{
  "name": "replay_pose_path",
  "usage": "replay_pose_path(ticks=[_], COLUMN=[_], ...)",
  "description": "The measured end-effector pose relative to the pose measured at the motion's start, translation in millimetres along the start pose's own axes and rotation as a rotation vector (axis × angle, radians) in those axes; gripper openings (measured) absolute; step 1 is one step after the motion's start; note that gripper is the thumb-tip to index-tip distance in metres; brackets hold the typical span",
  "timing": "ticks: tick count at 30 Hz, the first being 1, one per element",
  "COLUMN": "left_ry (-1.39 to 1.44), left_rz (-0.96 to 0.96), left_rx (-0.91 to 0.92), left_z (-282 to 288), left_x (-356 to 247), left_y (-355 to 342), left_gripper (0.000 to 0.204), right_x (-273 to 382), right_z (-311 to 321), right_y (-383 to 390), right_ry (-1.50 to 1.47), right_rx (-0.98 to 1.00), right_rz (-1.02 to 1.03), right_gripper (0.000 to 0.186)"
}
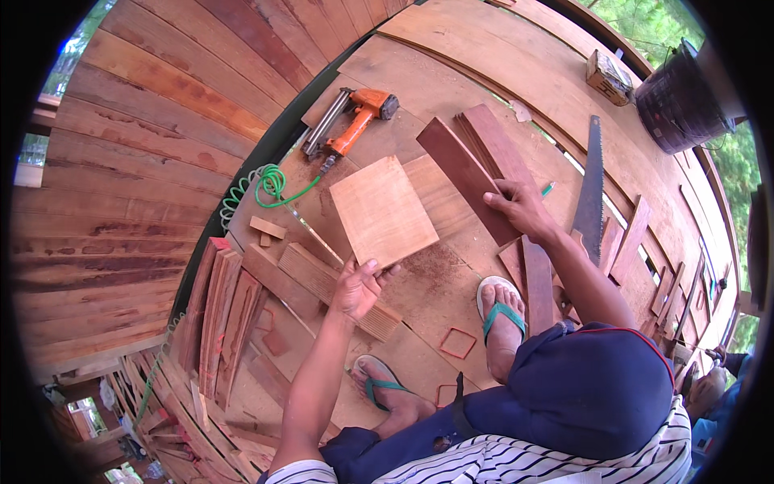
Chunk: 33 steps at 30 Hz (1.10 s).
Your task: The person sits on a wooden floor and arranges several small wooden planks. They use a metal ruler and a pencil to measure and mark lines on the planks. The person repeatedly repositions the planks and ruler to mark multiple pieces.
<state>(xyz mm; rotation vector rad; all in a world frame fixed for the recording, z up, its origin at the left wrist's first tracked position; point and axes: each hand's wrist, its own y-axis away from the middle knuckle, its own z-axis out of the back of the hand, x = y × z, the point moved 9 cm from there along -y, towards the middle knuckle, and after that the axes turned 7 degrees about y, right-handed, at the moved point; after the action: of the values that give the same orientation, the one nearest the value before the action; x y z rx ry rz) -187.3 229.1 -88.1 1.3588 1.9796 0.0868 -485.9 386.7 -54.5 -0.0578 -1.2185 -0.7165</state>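
My left hand (359, 286) grips the lower corner of a square, pale wooden board (383, 208), its thumb on the top face. My right hand (516, 206) is closed on a narrow, dark reddish board (455, 165), held to the right of the square one. A wider brown board (443, 194) lies partly hidden between them, and more dark boards (492, 137) lie just beyond my right hand. An orange nail gun (359, 121) with a green coiled hose (274, 185) rests above my left hand. A handsaw (591, 185) lies right of my right hand.
Wood offcuts (222, 323) are stacked at the lower left beside planked wood (121, 177). My sandalled feet stand on the board deck (435, 56). A black bucket (677, 105) and a small box (609, 78) are at upper right, a pencil (548, 189) near the saw. Another person (721, 395) is at far right.
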Motion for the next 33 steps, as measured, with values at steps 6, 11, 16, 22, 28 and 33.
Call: replay_pose_path(ticks=[6, 11, 16, 22, 28, 33], left_ry=[0.098, 0.092, 0.026, -0.021, 0.007, 0.016], left_rz=[0.061, 0.081, 0.066, 0.040, 0.054, 0.068], left_rx=[-0.005, 0.021, 0.069, 0.028, 0.149, 0.191], left_z=[2.3, -1.3, 3.8, 25.5, 75.6, 58.5], left_x=[36.7, 43.1, 36.9, 23.0, 3.1, 7.8], left_y=[-0.3, -5.3, -12.7, 5.1, -3.2, -3.5], left_gripper=[0.049, 0.047, 0.041, 0.036, 0.043, 0.044], right_x=[-49.4, -80.5, -47.5, -43.6, -34.2, -69.0], right_z=[-28.7, -60.7, -57.3, -73.2, -66.3, -82.4], right_y=[15.3, 27.4, 34.7, 34.3, 51.8, 35.4], right_ry=[-0.378, -0.362, 0.043, 0.567, 0.621, 0.632], right_rx=[0.040, 0.065, 0.105, 0.185, -0.029, -0.110], right_rz=[-0.223, -0.246, -0.103, -0.089, 0.154, 0.190], right_gripper=[0.037, 0.038, 0.044, 0.038, 0.026, 0.021])
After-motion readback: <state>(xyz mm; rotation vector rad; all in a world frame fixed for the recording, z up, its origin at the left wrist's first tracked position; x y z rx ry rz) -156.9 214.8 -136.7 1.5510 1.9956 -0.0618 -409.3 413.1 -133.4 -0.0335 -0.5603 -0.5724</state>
